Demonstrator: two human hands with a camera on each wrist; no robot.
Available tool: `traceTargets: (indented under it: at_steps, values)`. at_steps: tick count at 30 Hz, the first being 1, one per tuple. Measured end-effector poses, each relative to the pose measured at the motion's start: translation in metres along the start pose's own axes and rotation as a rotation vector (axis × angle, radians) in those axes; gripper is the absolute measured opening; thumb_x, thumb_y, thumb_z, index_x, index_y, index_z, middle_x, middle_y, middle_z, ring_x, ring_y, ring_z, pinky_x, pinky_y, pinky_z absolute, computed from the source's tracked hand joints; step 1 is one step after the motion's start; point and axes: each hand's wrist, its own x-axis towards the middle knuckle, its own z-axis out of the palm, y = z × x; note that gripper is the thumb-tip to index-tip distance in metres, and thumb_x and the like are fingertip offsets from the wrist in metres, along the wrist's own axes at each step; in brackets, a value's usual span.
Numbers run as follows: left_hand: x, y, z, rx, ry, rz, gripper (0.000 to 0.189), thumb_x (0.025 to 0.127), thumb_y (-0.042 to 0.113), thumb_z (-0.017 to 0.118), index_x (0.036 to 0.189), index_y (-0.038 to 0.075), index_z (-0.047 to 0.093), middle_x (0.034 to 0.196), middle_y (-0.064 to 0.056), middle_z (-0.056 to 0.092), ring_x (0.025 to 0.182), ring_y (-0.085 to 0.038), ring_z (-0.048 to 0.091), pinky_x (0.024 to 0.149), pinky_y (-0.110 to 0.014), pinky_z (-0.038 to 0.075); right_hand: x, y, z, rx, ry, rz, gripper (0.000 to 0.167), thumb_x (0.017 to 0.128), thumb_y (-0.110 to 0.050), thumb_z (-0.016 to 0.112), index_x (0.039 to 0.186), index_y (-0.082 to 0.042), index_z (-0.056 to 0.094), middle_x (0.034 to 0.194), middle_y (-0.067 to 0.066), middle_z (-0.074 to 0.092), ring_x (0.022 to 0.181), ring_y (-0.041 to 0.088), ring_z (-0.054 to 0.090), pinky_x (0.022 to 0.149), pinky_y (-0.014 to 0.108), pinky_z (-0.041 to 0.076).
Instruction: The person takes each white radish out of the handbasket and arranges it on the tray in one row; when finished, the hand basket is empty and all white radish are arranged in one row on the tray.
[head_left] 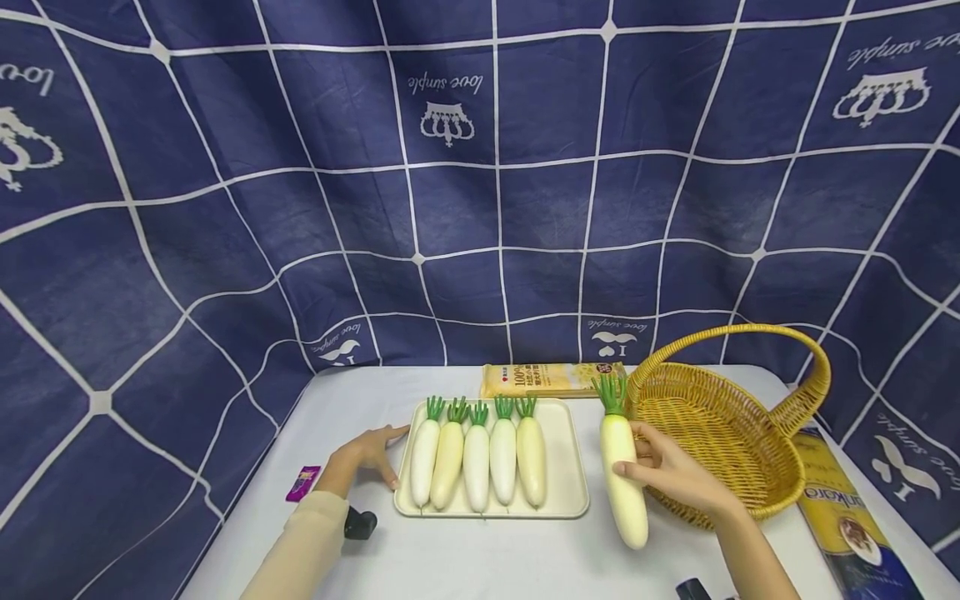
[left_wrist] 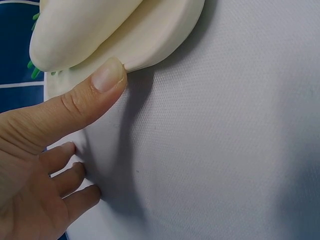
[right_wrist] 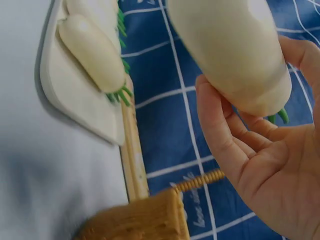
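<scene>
My right hand (head_left: 678, 475) grips a white radish (head_left: 622, 475) with green leaf stubs, raised between the tray and the basket. In the right wrist view the thumb and fingers wrap the radish (right_wrist: 235, 55) near its leafy end. A cream tray (head_left: 566, 458) holds several more white radishes (head_left: 477, 467) side by side, leaves toward the back; its right part is bare. My left hand (head_left: 367, 457) is at the tray's left edge, fingers spread. In the left wrist view its thumb (left_wrist: 95, 92) touches the tray rim (left_wrist: 170, 45), the other fingers loosely bent.
A yellow wicker basket (head_left: 712, 433) with a tall handle stands at the right. Behind the tray lies a yellow noodle package (head_left: 555, 380). A yellow-and-blue packet (head_left: 855, 525) lies right of the basket, a small purple sachet (head_left: 303, 483) at the left. A blue gridded cloth (head_left: 480, 208) hangs behind.
</scene>
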Motion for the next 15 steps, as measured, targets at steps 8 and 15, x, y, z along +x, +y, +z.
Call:
traceTargets:
  at_steps: [8, 15]
  values:
    - [-0.001, 0.0, 0.0, 0.002, -0.004, 0.0, 0.105, 0.049, 0.018, 0.091, 0.142, 0.012, 0.042, 0.144, -0.033, 0.031, 0.129, -0.055, 0.029, 0.104, -0.067, 0.026, 0.03, 0.004, 0.022, -0.057, 0.098, 0.107, 0.071, 0.087, -0.026, 0.064, 0.137, 0.011, 0.031, 0.113, 0.025, 0.06, 0.099, 0.031, 0.062, 0.077, 0.038, 0.055]
    - [0.0, -0.002, 0.001, 0.016, 0.006, 0.014, 0.104, 0.05, 0.018, 0.091, 0.142, 0.012, 0.042, 0.143, -0.034, 0.031, 0.129, -0.055, 0.029, 0.103, -0.067, 0.026, 0.06, 0.017, 0.035, -0.027, 0.162, 0.181, 0.074, 0.084, -0.03, 0.066, 0.136, 0.012, 0.034, 0.105, 0.023, 0.064, 0.083, 0.023, 0.065, 0.069, 0.034, 0.057]
